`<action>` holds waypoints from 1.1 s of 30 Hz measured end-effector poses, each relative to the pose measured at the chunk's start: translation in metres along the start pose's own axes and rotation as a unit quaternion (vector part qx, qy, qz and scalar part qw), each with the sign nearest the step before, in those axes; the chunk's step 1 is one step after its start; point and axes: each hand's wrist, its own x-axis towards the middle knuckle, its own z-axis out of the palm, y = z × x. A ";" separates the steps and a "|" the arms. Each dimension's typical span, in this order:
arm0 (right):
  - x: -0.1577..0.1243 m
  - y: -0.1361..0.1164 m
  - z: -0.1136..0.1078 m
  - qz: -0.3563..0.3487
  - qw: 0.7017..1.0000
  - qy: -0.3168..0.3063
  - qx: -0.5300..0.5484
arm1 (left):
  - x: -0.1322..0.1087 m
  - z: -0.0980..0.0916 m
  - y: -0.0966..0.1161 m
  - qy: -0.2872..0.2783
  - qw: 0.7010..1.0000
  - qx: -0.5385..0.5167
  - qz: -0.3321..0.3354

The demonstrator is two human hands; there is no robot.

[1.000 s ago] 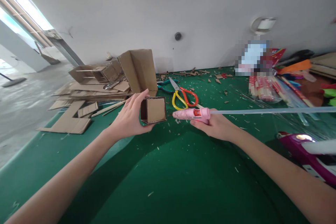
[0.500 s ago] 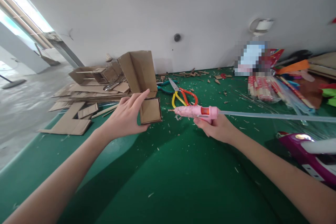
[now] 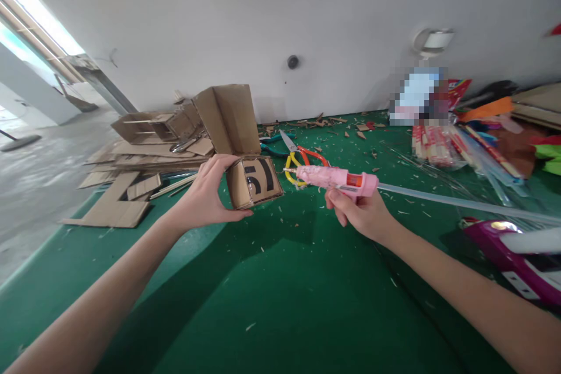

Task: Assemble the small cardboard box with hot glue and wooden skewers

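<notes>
My left hand grips a small cardboard box between thumb and fingers. Black printed marks show on the side of the box turned toward the right. In my right hand is a pink hot glue gun, its nozzle pointing left at the box, a short gap away from it. A long clear glue stick runs out of the gun's back end to the right. Behind the nozzle lie scissors with red and yellow handles, and teal-handled pliers partly hidden by the cardboard.
A folded cardboard piece stands behind my left hand. Cardboard sheets and a cardboard structure lie at left. Wrapped sticks and a purple device are at right. Scraps litter the green tabletop along the wall.
The cardboard box has been turned in my left hand, so its printed side now shows. The glue gun has shifted slightly right, with its nozzle raised a little.
</notes>
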 end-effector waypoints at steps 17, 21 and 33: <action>-0.006 -0.009 -0.005 -0.137 0.988 -0.070 -0.004 | -0.003 0.006 -0.004 0.033 0.998 -0.049 -0.006; -0.008 -0.017 0.004 -0.198 0.976 -0.054 -0.080 | -0.005 0.008 -0.004 0.041 0.999 -0.028 0.002; -0.010 -0.024 0.021 -0.207 0.951 -0.084 -0.215 | 0.000 0.005 0.004 0.040 0.998 0.029 0.035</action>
